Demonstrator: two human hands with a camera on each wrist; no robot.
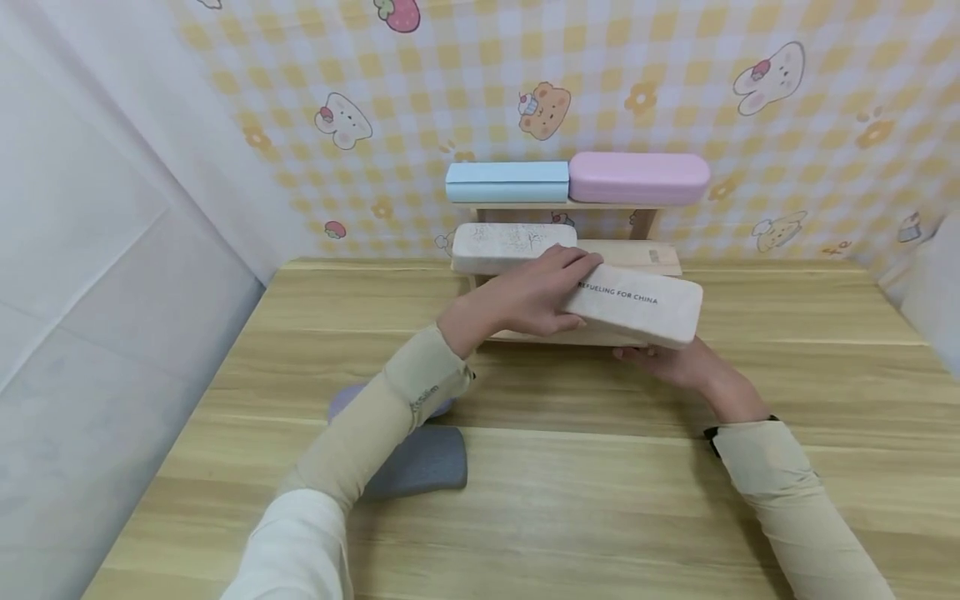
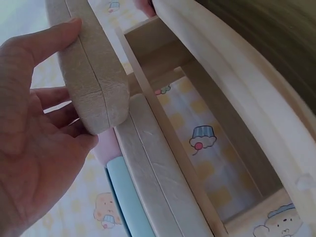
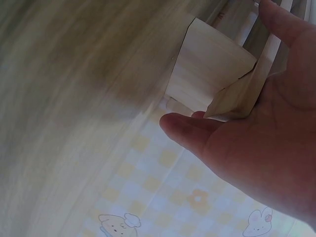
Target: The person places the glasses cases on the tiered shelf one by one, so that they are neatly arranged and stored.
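Note:
My left hand grips a whitish glasses case printed "REFUELING FOR CHINA", its thumb on one long side and fingers on the other. The case is tilted, over the right part of a small wooden shelf. Another whitish glasses case, with a tree print, lies on the left of the same tier. My right hand holds the shelf's lower right end, thumb below the board. A light blue glasses case and a pink glasses case lie side by side on the top tier.
On the wooden table, a grey glasses case and a purple case lie partly hidden under my left forearm. A yellow checked cloth hangs behind the shelf. A white wall stands at the left.

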